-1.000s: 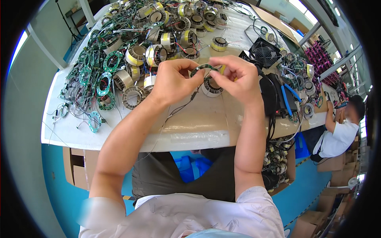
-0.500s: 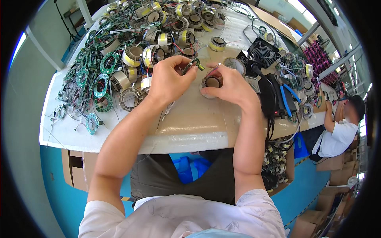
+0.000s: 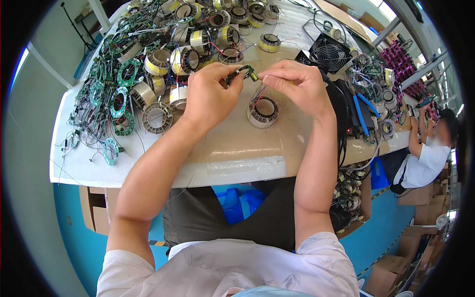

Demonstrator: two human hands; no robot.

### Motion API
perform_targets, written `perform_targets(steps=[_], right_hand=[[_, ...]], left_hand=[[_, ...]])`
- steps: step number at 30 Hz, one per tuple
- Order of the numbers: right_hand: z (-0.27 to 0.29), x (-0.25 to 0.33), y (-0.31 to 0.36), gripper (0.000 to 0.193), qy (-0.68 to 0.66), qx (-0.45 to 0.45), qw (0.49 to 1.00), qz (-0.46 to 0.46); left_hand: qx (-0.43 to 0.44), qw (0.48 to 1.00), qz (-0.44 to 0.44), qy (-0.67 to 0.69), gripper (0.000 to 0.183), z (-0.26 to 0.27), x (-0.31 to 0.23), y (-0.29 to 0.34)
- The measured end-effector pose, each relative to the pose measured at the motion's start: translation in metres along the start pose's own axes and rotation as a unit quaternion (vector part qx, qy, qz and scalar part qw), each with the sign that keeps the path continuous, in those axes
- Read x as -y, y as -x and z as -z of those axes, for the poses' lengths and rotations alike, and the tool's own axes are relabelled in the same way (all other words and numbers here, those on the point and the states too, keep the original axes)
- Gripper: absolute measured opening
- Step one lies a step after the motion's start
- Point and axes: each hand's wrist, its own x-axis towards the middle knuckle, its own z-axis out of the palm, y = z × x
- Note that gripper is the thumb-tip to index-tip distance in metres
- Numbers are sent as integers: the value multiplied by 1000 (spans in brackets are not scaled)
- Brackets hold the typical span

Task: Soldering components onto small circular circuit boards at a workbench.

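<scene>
My left hand (image 3: 213, 94) pinches a small green circuit board (image 3: 251, 74) between thumb and fingers, holding it above the table. Close to the board's right end, my right hand (image 3: 303, 89) has its thumb and fingertips pressed together. Thin red and blue wires (image 3: 259, 97) rise toward those fingertips from a ring-shaped motor stator (image 3: 262, 120). The wires seem to end in the pinch, though the fingers cover their tips. The stator stands on the brown table covering below my hands, touched by neither.
Many stators with yellow tape (image 3: 158, 62) and a tangle of green ring boards (image 3: 119, 102) fill the table's left and back. On the right are a black fan (image 3: 330, 53), blue-handled pliers (image 3: 359, 116) and a black box. A person (image 3: 425, 153) works farther right.
My right hand has let go of the stator and lifted up and right, wires at its fingertips. The stator now stands alone. My left hand keeps the board nearly in place.
</scene>
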Motion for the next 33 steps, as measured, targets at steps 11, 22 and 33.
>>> perform_targets(steps=[11, 22, 33], right_hand=[[-33, 16, -7, 16, -116, -60, 981, -146], [-45, 16, -8, 17, -98, -77, 984, -127], [-52, 20, -10, 15, -78, -128, 976, -160]], left_hand=[[-23, 999, 41, 18, 27, 1, 1, -2], [-31, 997, 30, 60, 25, -4, 9, -3], [-39, 996, 25, 73, 27, -4, 7, -1]])
